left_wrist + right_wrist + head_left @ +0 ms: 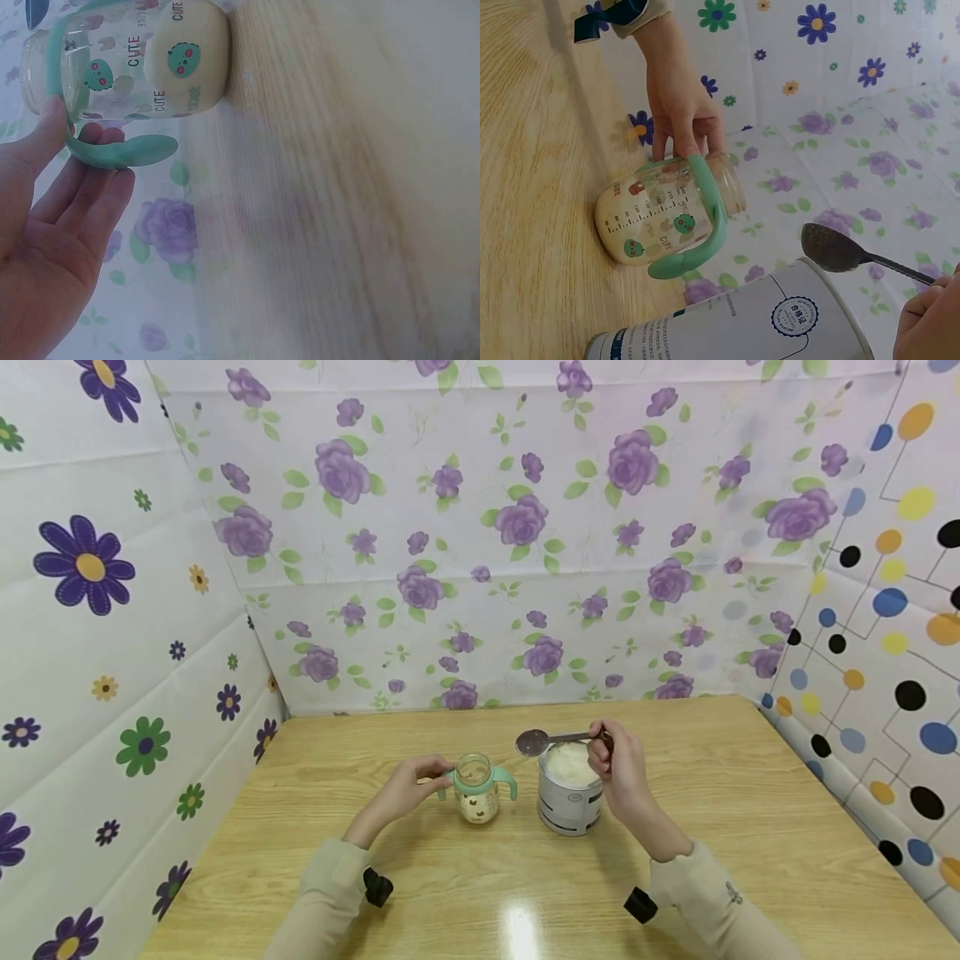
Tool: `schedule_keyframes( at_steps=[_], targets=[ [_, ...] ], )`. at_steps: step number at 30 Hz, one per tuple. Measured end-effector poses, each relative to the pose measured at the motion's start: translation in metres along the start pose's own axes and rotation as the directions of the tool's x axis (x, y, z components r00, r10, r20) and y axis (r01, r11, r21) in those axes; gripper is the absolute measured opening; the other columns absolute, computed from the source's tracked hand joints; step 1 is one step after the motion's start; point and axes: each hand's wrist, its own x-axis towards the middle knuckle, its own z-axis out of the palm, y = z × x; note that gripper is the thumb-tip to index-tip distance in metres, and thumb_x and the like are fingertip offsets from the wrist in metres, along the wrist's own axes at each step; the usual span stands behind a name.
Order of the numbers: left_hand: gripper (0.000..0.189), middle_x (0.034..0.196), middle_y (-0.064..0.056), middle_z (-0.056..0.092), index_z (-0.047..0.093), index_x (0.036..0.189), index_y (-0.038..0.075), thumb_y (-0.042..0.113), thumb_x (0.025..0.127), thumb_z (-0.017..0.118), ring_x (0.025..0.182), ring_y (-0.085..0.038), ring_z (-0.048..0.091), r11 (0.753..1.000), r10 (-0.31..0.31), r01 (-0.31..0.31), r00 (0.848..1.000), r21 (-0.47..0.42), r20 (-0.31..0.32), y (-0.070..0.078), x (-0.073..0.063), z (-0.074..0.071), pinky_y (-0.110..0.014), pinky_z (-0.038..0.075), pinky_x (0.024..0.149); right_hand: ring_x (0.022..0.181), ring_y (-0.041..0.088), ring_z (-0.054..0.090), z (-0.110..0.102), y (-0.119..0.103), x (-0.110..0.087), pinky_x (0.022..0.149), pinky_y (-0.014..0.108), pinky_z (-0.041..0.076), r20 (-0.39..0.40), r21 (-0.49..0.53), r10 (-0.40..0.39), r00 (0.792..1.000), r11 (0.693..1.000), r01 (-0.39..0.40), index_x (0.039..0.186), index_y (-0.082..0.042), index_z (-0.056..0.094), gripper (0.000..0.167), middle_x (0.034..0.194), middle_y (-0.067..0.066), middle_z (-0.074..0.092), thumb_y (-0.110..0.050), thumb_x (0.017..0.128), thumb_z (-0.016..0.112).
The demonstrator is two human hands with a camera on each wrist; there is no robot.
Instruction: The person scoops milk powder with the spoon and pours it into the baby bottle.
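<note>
A clear baby bottle [477, 802] with a green collar and two green handles stands uncapped on the table, with pale powder or liquid low inside. My left hand [410, 789] pinches the handle [124, 152] on its left side, thumb against the collar. To its right is an open tin [570, 810], nearly full of cream-coloured powder [572, 764]. My right hand [621, 768] grips a dark metal spoon [834, 248] by its handle, above the tin. The spoon's bowl points left, out past the tin's rim, and seems to hold only a thin residue.
Under everything is a wooden table [465, 893] with a light grain. A flowered cloth wall [480, 552] rises behind it, and patterned cloths hang on the left [150, 677] and right [892, 635]. Black straps with small blocks [377, 887] sit on both wrists.
</note>
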Motion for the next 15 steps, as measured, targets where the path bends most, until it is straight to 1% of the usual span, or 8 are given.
schedule_keyframes(
  at_steps=[3, 4, 8, 10, 12, 15],
  targets=[
    [0.024, 0.110, -0.004, 0.069, 0.069, 0.116, 0.013, 0.018, 0.093, 0.065, 0.101, -0.020, 0.065, 1.000, -0.001, 0.001, 1.000, 0.002, 0.000, -0.0007, 0.0002, 0.0002, -0.032, 0.056, 0.088, 0.043, 0.005, 0.025, -0.0007, -0.0007, -0.0001, 0.050, 0.030, 0.009, -0.005, -0.003, -0.001, 1.000, 1.000, 0.001, 0.077, -0.011, 0.051, 0.036, 0.050, -0.007, 0.036, -0.017, 0.106, 0.032],
    [0.024, 0.109, -0.002, 0.069, 0.069, 0.115, 0.015, 0.019, 0.093, 0.065, 0.100, -0.018, 0.065, 1.000, 0.000, 0.000, 1.000, 0.003, 0.002, -0.0054, 0.0013, 0.0007, -0.030, 0.056, 0.087, 0.043, 0.005, 0.025, -0.0009, -0.0008, -0.0002, 0.050, 0.029, 0.009, -0.008, -0.003, -0.001, 1.000, 1.000, 0.001, 0.077, -0.011, 0.051, 0.036, 0.050, -0.007, 0.036, -0.017, 0.106, 0.032],
    [0.023, 0.109, -0.002, 0.069, 0.069, 0.115, 0.016, 0.019, 0.093, 0.065, 0.101, -0.018, 0.065, 1.000, 0.000, 0.000, 1.000, -0.005, 0.005, -0.0059, 0.0009, 0.0006, -0.031, 0.055, 0.088, 0.043, 0.005, 0.026, -0.0017, -0.0018, -0.0005, 0.049, 0.028, 0.011, -0.023, -0.007, 0.001, 1.000, 1.000, -0.002, 0.077, -0.011, 0.051, 0.036, 0.050, -0.008, 0.035, -0.017, 0.106, 0.031],
    [0.023, 0.109, -0.001, 0.069, 0.069, 0.115, 0.017, 0.020, 0.093, 0.065, 0.101, -0.018, 0.065, 1.000, -0.011, 0.011, 1.000, -0.010, 0.007, -0.0059, 0.0009, 0.0006, -0.030, 0.055, 0.088, 0.043, 0.004, 0.027, -0.0022, -0.0028, 0.0000, 0.048, 0.027, 0.011, -0.030, -0.006, -0.002, 1.000, 1.000, 0.002, 0.077, -0.012, 0.051, 0.036, 0.051, -0.008, 0.035, -0.017, 0.106, 0.031],
    [0.024, 0.110, -0.002, 0.069, 0.069, 0.116, 0.016, 0.020, 0.093, 0.065, 0.102, -0.019, 0.065, 1.000, -0.001, 0.001, 1.000, -0.006, 0.005, -0.0060, 0.0007, 0.0006, -0.031, 0.056, 0.087, 0.043, 0.004, 0.027, -0.0033, -0.0041, 0.0010, 0.048, 0.027, 0.011, -0.030, -0.001, -0.007, 1.000, 1.000, 0.007, 0.077, -0.012, 0.051, 0.037, 0.051, -0.008, 0.035, -0.016, 0.107, 0.030],
    [0.025, 0.110, -0.002, 0.069, 0.069, 0.116, 0.016, 0.022, 0.093, 0.065, 0.102, -0.019, 0.065, 1.000, -0.001, 0.001, 1.000, -0.008, 0.002, -0.0057, 0.0012, 0.0003, -0.031, 0.056, 0.087, 0.042, 0.004, 0.026, -0.0049, -0.0058, 0.0025, 0.049, 0.028, 0.010, -0.028, -0.001, -0.022, 0.999, 1.000, 0.022, 0.077, -0.011, 0.050, 0.037, 0.050, -0.008, 0.035, -0.016, 0.107, 0.029]
  ],
)
